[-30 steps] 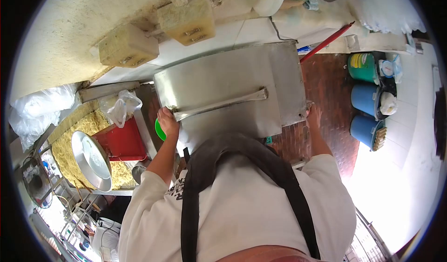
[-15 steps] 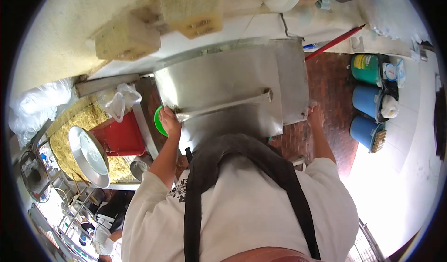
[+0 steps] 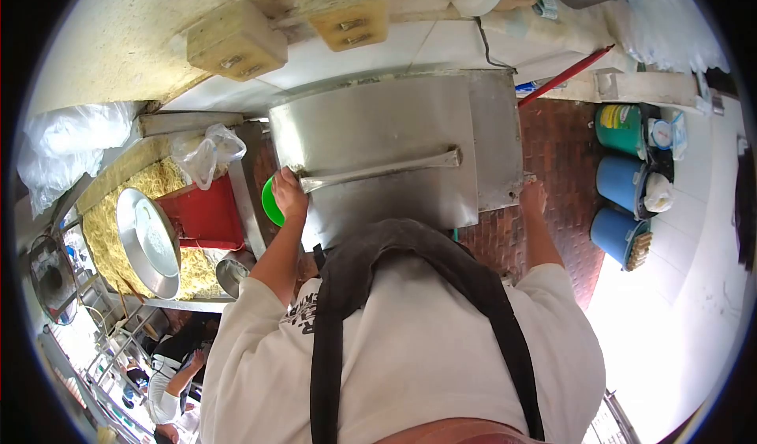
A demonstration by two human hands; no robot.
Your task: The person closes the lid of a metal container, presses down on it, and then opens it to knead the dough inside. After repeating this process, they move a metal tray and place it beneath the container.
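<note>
In front of me stands a large stainless steel cabinet (image 3: 378,124) with a long metal bar (image 3: 382,168) running across it. My left hand (image 3: 290,197) is closed at the cabinet's left edge, close to the bar's left end. Just beyond that hand, a bright green round container (image 3: 273,202) shows in part. Over on the opposite side, my right hand (image 3: 534,198) is against the cabinet's right edge, its fingers partly hidden and too small to make out.
To the left, a red tray (image 3: 206,215) and a wide metal bowl (image 3: 136,261) sit over yellowish shredded material (image 3: 106,227). At right, a green bucket (image 3: 618,124) and blue buckets (image 3: 617,182) stand by the brick floor (image 3: 556,140). Another person (image 3: 164,389) is at lower left.
The view has shifted slightly, so the wall boxes and cabinet sit a little differently. Both hands stay at the cabinet's sides. The person at lower left has moved an arm.
</note>
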